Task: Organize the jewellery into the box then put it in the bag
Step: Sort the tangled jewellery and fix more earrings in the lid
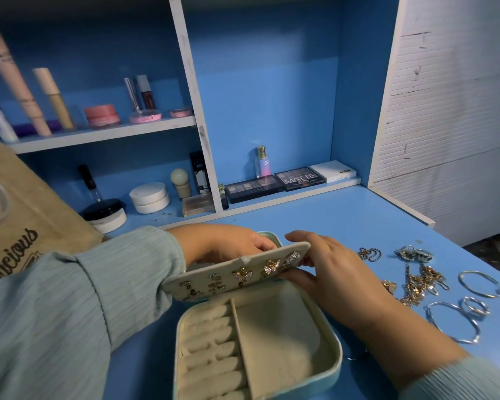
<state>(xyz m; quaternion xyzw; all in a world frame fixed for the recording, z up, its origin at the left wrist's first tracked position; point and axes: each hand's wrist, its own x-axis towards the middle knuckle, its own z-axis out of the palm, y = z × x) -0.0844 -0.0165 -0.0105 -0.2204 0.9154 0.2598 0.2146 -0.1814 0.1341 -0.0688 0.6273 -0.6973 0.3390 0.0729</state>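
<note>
An open jewellery box (329, 368) with cream lining lies on the blue desk in front of me, with ring rolls on its left side and a bare compartment on its right. Above it, a cream earring panel (223, 277) carries several gold and sparkly earrings. My left hand (228, 243) holds the panel's far edge from behind. My right hand (326, 267) pinches the panel's right end. Loose jewellery lies to the right: gold chains (419, 284), silver rings (413, 252) and silver bangles (479, 284). A burlap bag (35, 215) with black lettering stands at the left.
Behind the desk are blue shelves with white dividers (205, 145). They hold cosmetics: tubes, pink jars, white powder jars (149, 197), a perfume bottle (262, 161) and eyeshadow palettes (298, 177). A white panelled wall (445, 111) is at the right. The desk edge (427, 223) runs down the right.
</note>
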